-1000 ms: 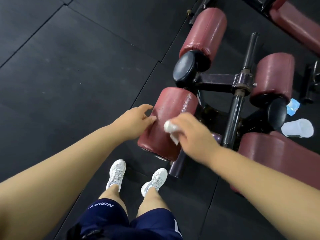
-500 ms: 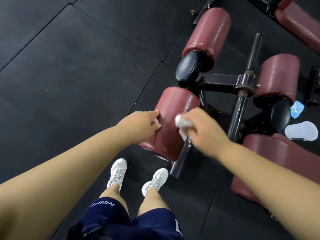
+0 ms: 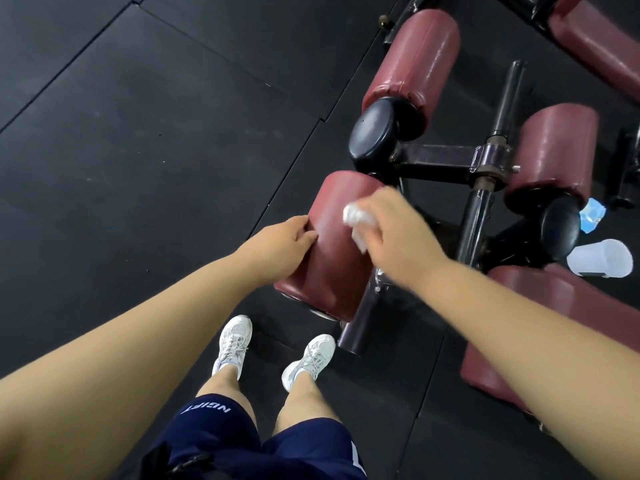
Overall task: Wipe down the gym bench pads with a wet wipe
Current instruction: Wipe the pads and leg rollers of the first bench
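The white shoes stand just beside the jutting end of the frame bar, so a careless step forward could catch a toe on it. Above them the left hand braces the near roller pad, its fingers laid loosely against the pad's side rather than wrapped round it. If the roller turns on its axle, that brace may slip and the pad roll away under pressure. The right hand has its fingers clenched on the bunched wet wipe, pressed to the pad's top. The hand is blurred, so how much wipe meets the vinyl is hard to tell, and a tight wad would likely leave strips missed. Farther off, a wide sweep could knock the white cup lying by the seat pad.
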